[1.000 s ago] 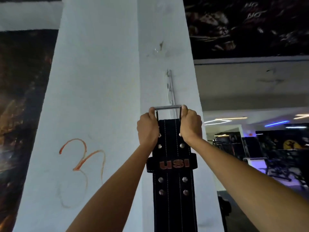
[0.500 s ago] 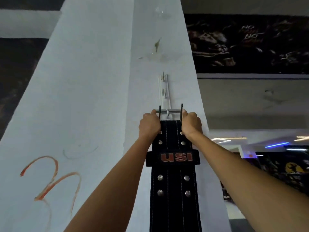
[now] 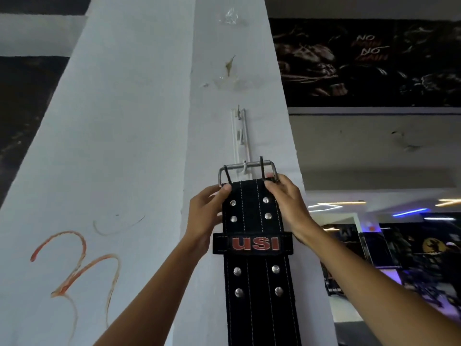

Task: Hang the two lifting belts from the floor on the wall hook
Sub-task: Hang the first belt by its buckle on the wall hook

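Both hands are reaching up to a black belt (image 3: 257, 270) hanging flat against the white pillar (image 3: 139, 146). L hand (image 3: 207, 216) is pinching the belt's top left corner, thumb on the front face, fingers curled round the edge. R hand (image 3: 287, 203) is gripping the top right corner the same way, fingertips touching the buckle's lower right end. The metal buckle (image 3: 248, 168) is sitting at the belt's top w/ its upper bar lying across the small white hook (image 3: 245, 168) at the base of a vertical hook rail (image 3: 240, 136); looks hooked on, but the contact is too small to tell for sure. Two dark prongs are sticking up past the bar. Belt is running straight down out of frame, w/ rivets in pairs and a loop reading "USI" in red (image 3: 255, 243) just below the hands. An orange scrawl (image 3: 74, 268) is showing on the pillar's left face.
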Demonstrator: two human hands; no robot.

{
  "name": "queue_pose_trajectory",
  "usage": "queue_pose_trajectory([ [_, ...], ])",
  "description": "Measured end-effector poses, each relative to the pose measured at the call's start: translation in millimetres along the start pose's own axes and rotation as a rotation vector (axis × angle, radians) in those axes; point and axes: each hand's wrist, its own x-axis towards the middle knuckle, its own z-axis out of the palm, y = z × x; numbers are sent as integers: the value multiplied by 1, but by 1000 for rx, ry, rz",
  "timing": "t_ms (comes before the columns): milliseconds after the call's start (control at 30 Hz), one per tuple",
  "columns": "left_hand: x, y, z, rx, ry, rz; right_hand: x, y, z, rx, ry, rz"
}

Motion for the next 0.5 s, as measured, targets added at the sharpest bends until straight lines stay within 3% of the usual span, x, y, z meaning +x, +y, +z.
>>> queue_pose_trajectory([
  [100,14,12,7,54,141,-56,9,-4,1,-123,106,-13],
  [300,27,16,13,120,237,-59,27,-14,1,-244,210,52],
  [500,16,10,15,141,184,36,32,-11,4,-265,288,76],
])
